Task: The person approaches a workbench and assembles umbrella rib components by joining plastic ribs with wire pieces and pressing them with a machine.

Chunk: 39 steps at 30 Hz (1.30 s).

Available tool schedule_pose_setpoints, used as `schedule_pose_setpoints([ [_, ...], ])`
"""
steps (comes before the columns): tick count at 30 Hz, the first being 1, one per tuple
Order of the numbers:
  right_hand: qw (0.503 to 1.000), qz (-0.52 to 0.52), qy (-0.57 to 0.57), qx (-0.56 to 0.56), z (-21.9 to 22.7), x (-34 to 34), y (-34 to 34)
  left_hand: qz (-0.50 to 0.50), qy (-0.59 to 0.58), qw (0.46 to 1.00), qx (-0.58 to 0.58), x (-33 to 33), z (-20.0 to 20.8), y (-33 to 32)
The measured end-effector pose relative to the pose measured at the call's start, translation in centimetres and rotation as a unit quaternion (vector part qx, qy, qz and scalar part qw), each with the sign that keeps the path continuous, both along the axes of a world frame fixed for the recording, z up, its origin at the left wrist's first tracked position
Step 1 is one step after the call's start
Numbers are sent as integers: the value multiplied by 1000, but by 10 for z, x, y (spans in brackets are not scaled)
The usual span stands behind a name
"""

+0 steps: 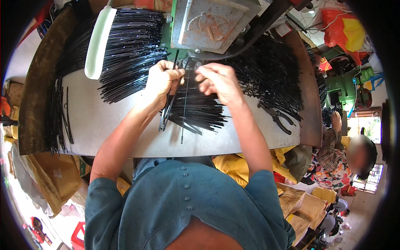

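Now thin black rod (183, 104) between both hands (189, 81).

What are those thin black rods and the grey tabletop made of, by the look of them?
The black rods look like thin metal with a dark glossy coating: they are straight, stiff and catch glints of light. The tabletop seems to be dull grey sheet metal, scuffed, though painted board is possible.
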State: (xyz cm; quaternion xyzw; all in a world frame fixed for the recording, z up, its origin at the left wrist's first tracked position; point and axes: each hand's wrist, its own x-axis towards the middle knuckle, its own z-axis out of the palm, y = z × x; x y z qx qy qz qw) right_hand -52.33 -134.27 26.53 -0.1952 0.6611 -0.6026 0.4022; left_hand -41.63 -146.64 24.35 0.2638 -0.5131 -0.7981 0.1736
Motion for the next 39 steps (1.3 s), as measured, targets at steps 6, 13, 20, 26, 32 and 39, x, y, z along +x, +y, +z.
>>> schedule_pose_setpoints([
  [6, 956, -135, 244, 92, 16, -51, 64, -13, -7, 1000, -18, 2, 9, 0],
  [13, 911, -118, 363, 157, 20, -55, 83, -27, -13, 996, -80, 15, 15, -19],
  [20, 661, 94, 712, 218, -4, -50, 68, -134, -244, 827, -488, 106, 38, -91],
  [26, 593, 116, 754, 259, -21, -54, 56, -24, -348, 551, -758, 143, 47, -88],
  [32, 632, 29, 762, 138, -24, -53, 61, -112, -126, 640, -749, 72, 40, -19],
  [39, 896, -186, 400, -46, -17, -29, 53, -126, -124, 572, -801, 29, -14, -19],
])
